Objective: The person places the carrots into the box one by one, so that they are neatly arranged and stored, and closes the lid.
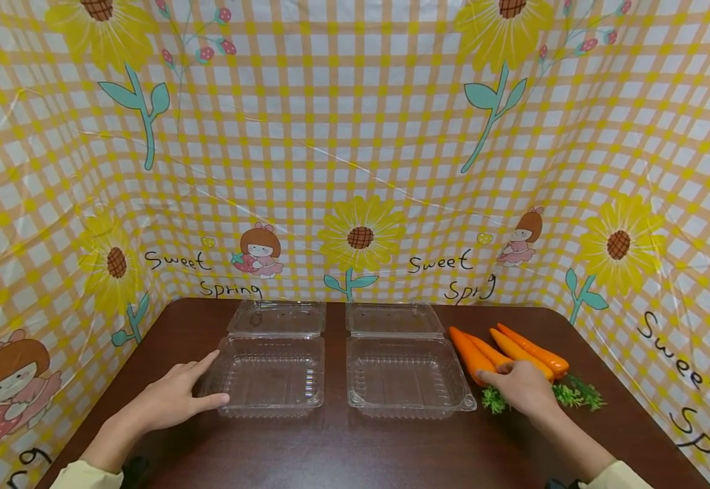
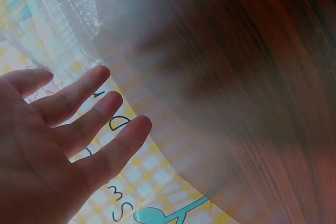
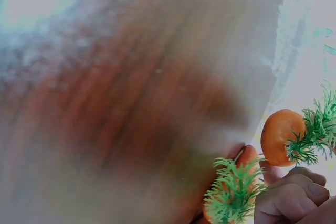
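Observation:
My left hand (image 1: 171,397) is spread at the left side of a clear plastic clamshell box (image 1: 275,407), its index finger and thumb right at the rim. In the left wrist view, the fingers of that left hand (image 2: 63,124) are apart and nearly straight, with nothing held in them. On the right, my right hand (image 1: 526,387) grips a carrot (image 1: 465,346) near its thick, leafy end, thumb on the left side. Its curled fingers (image 3: 299,187) show beside a carrot's green leaves (image 3: 236,192) in the right wrist view. Another carrot (image 3: 281,137) lies close past them.
A second clear clamshell box (image 1: 412,411) stands beside the first, both with lids folded back. Several carrots lie on the brown table (image 1: 342,455), including one at the far right (image 1: 538,350). A checked, flower-printed cloth (image 1: 355,149) encloses the back and sides.

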Action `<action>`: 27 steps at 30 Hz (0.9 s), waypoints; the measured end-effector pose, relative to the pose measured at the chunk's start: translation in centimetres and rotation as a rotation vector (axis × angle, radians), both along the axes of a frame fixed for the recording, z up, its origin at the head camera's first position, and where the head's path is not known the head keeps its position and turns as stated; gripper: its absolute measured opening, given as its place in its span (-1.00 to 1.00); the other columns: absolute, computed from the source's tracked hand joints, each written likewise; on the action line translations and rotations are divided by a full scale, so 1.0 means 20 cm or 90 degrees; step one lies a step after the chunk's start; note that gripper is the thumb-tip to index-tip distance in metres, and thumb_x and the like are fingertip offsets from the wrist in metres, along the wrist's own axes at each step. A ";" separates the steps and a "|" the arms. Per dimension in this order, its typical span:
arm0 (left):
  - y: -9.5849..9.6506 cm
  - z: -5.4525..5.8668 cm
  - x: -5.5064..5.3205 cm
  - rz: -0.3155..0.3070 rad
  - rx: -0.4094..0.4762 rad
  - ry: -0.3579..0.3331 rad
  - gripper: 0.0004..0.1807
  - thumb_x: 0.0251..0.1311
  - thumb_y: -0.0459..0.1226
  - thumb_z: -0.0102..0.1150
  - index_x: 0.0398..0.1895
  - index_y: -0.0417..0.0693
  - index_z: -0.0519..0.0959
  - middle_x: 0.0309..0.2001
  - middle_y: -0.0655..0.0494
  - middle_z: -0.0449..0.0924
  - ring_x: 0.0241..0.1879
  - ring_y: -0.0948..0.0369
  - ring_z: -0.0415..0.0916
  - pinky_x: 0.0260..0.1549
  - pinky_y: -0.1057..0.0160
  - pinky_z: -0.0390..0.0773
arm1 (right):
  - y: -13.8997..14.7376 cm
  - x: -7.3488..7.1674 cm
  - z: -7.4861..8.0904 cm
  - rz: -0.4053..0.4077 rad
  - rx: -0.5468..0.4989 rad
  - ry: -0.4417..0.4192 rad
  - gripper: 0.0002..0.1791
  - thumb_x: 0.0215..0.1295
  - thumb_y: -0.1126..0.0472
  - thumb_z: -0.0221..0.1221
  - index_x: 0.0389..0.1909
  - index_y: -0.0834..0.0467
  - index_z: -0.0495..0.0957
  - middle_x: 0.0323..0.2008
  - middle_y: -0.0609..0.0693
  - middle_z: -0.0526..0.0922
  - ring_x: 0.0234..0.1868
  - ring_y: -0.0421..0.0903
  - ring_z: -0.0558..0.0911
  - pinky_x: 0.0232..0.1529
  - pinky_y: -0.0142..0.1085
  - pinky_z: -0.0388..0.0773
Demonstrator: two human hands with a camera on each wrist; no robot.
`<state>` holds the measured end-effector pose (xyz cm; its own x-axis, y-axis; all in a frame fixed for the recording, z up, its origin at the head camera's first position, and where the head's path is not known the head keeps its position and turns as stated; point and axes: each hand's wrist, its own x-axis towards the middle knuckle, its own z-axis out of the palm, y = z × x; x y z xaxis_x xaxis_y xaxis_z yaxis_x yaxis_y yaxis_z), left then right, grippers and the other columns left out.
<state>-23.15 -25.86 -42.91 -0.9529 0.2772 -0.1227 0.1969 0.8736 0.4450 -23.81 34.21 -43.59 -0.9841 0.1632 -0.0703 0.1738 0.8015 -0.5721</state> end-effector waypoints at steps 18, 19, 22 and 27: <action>0.00 -0.02 -0.02 -0.001 0.028 0.015 0.05 0.25 0.32 0.14 0.65 0.09 -0.04 0.49 -0.31 0.16 0.44 -0.36 0.10 0.05 -0.51 0.32 | 0.01 -0.02 0.17 0.015 -0.036 0.010 -0.16 0.23 -0.33 0.27 0.11 0.39 0.57 -0.60 -0.06 0.47 -0.56 -0.10 0.38 -0.53 -0.28 0.26; 0.00 -0.03 -0.02 -0.001 0.027 0.018 0.05 0.25 0.32 0.13 0.65 0.09 -0.03 0.49 -0.31 0.17 0.44 -0.35 0.11 0.05 -0.51 0.33 | 0.01 -0.02 0.19 0.021 -0.039 0.011 -0.16 0.25 -0.32 0.27 0.12 0.40 0.56 -0.61 -0.08 0.48 -0.58 -0.11 0.39 -0.54 -0.29 0.28; 0.00 -0.03 -0.02 -0.003 0.025 0.016 0.04 0.26 0.32 0.11 0.65 0.06 -0.03 0.48 -0.32 0.17 0.44 -0.36 0.11 0.04 -0.51 0.33 | -0.02 -0.02 0.23 0.034 -0.044 0.018 -0.20 0.27 -0.27 0.27 0.13 0.40 0.56 -0.67 -0.06 0.47 -0.66 -0.13 0.38 -0.58 -0.29 0.32; 0.00 -0.04 -0.03 0.000 0.034 0.006 0.04 0.28 0.31 0.10 0.65 0.06 -0.05 0.49 -0.33 0.15 0.45 -0.37 0.08 0.07 -0.51 0.31 | -0.07 -0.04 0.29 0.071 -0.019 0.046 -0.18 0.30 -0.26 0.26 0.16 0.44 0.55 -0.03 0.38 0.66 -0.31 0.11 0.59 -0.44 -0.25 0.40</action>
